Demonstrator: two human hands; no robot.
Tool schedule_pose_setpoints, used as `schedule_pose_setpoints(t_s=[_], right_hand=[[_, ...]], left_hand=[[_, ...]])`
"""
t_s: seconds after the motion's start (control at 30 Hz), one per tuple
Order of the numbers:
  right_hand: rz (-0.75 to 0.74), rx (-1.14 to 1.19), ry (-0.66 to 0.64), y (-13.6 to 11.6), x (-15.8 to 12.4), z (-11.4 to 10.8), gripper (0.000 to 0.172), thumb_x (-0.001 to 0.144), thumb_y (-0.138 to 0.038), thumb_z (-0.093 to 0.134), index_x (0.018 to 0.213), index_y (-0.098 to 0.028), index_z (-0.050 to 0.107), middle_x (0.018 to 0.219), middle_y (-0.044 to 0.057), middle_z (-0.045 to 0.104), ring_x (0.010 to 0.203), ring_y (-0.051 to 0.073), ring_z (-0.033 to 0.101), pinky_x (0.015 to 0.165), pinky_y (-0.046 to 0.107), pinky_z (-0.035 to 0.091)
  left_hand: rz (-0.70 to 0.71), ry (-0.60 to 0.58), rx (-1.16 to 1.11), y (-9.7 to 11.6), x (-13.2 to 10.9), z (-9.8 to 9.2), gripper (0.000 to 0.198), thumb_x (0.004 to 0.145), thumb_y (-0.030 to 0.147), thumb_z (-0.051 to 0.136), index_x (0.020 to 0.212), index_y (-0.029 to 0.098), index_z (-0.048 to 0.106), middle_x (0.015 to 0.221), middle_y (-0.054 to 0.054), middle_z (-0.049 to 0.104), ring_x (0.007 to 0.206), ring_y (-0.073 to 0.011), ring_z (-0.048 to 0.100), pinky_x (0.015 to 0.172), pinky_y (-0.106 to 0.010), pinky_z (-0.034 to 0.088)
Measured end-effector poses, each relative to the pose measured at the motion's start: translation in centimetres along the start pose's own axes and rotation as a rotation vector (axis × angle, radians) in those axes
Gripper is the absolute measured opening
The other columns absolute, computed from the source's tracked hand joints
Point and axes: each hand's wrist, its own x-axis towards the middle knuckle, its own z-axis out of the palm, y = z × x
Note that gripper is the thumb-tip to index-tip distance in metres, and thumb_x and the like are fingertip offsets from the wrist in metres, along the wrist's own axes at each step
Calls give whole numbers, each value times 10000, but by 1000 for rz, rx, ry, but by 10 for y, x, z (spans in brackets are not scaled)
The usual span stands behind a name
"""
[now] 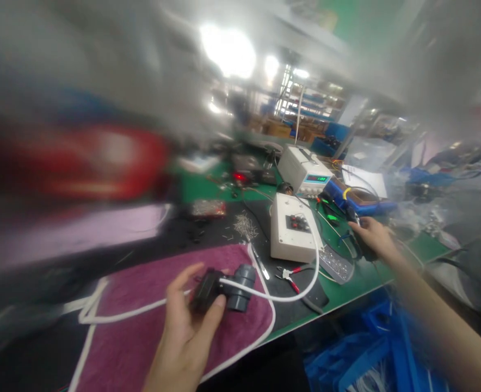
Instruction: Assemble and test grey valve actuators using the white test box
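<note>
My left hand (187, 326) is closed around a black-bodied valve unit (208, 291) with a dark grey pipe fitting (242, 287) on its right. A white cable (293, 298) runs from it in a loop up to the white switch box (291, 239). Beneath it lies a purple towel (142, 288) with white edging. Farther right, my right hand (373, 234) has its fingers closed on a dark hand tool (361, 242) at the bench's right side. Blur and the hand hide the tool's exact kind.
Beside the towel lie tweezers (260, 261) and red-handled pliers (289, 276). A grey tray (338, 265) holds small metal parts, with loose screws (244, 226) farther back. A power supply (304, 170) stands behind the switch box. Blue bins (346, 362) sit below the bench edge.
</note>
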Motion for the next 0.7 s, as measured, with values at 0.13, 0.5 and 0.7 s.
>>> schedule_pose_setpoints(t_s=[0.13,0.5,0.7], right_hand=[[-30,-154,14,8,12,12,398,1074,-527,667,1219,-157,696,1027,85,687,854,232,670,861,412,566],[-525,-29,125,-93,-9,-2,423,1063,-582,527,1250,-260,727,1168,53,712,1005,286,688,878,373,554],[-745,31,90,-151,4,25,346,1037,-508,610,1184,-231,758,1149,59,711,974,263,678,871,345,534]], left_hand=[[37,-92,249,-1,6,-20,519,983,483,606,1462,322,487,1379,-86,671,1301,-331,641,1187,-563,432],[551,-88,553,-34,25,-58,261,948,246,658,1206,261,619,1455,-125,557,1374,-354,553,1141,-529,446],[576,-2,660,-37,11,-71,286,869,205,726,1122,250,600,1307,-113,587,1218,-335,602,1029,-479,485]])
